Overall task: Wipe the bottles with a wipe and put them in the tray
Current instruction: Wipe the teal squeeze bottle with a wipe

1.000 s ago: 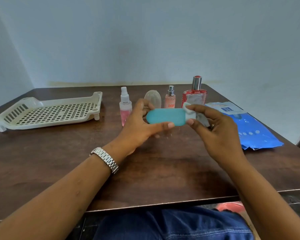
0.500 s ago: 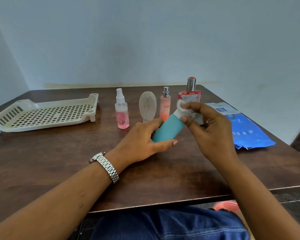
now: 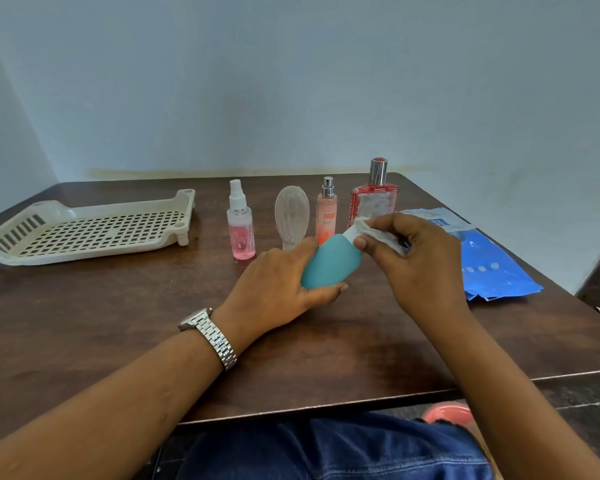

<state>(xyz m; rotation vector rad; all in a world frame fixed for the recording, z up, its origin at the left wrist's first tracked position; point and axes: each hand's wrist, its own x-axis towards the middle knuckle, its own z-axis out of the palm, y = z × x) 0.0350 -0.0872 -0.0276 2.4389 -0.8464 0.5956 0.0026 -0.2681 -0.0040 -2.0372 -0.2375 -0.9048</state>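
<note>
A teal bottle (image 3: 331, 266) is tilted above the table's middle, its white cap end pointing up and right. My left hand (image 3: 278, 292) grips its lower body. My right hand (image 3: 420, 261) pinches a white wipe (image 3: 378, 233) against the cap end. A cream slotted tray (image 3: 87, 230) lies at the far left with nothing in it. Behind my hands stand a small pink spray bottle (image 3: 240, 225), a clear oval bottle (image 3: 291, 216), a slim peach spray bottle (image 3: 326, 211) and a red square perfume bottle (image 3: 373, 195).
A blue wipe pack (image 3: 492, 268) lies at the right, near the table's right edge. The brown wooden table (image 3: 118, 323) ends close to my lap. A wall stands right behind the row of bottles.
The teal bottle has swung from lying level to tilted, cap end up, and lowered toward the table. My right hand stays at the cap end with the wipe.
</note>
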